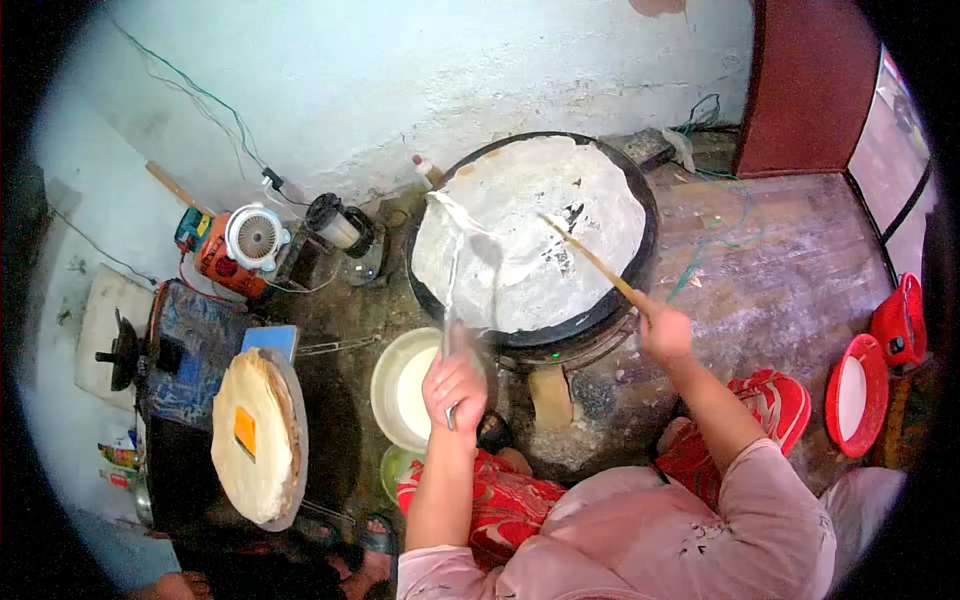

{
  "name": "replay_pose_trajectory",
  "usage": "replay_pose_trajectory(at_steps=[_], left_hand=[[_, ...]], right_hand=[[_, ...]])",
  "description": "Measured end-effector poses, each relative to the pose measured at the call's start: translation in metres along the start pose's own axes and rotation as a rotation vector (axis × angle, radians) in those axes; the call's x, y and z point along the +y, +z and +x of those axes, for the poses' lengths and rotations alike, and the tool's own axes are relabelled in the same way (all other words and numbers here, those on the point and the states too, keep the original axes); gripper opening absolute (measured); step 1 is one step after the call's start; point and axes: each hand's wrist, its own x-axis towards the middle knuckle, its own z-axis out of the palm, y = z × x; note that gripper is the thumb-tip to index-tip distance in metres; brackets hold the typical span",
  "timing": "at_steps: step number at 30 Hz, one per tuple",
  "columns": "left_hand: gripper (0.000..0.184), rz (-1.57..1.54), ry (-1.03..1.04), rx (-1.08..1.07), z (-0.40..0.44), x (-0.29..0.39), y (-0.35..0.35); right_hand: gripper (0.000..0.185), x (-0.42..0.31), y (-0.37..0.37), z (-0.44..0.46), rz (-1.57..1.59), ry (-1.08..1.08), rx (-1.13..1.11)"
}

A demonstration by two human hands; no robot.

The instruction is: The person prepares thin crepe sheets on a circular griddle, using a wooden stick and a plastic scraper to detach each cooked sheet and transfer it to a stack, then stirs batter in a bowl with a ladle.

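Note:
My left hand (455, 388) is closed round the handle of a metal ladle (450, 300), whose far end is blurred and coated with white batter over the griddle. In my right hand (665, 330) is a thin wooden stick (597, 262); its tip points at the middle of the sheet. A broad thin pancake (540, 215) covers most of the round black griddle (648, 255), with a few dark gaps where the surface shows through. Just left of my left hand stands a pale basin (382, 378) with white batter (418, 392) inside.
At left, a stack of round flatbreads (235, 480) bears an orange packet (245, 432). A blower (255, 240) and a dark lantern-like device (345, 238) stand by the wall. A red basin (835, 395) lies at right. Another person's foot (375, 560) shows at lower left.

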Motion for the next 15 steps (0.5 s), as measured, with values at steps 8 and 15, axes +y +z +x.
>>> replay_pose_trajectory(at_steps=[8,15], left_hand=[[0.040,-0.006,0.222,-0.227,-0.075,0.013,0.058],[0.040,0.721,0.413,0.657,-0.167,0.123,-0.005]], right_hand=[[0.039,-0.022,-0.033,-0.017,0.542,0.042,0.201],[0.039,-0.029,-0.030,-0.026,0.485,-0.033,0.290]])
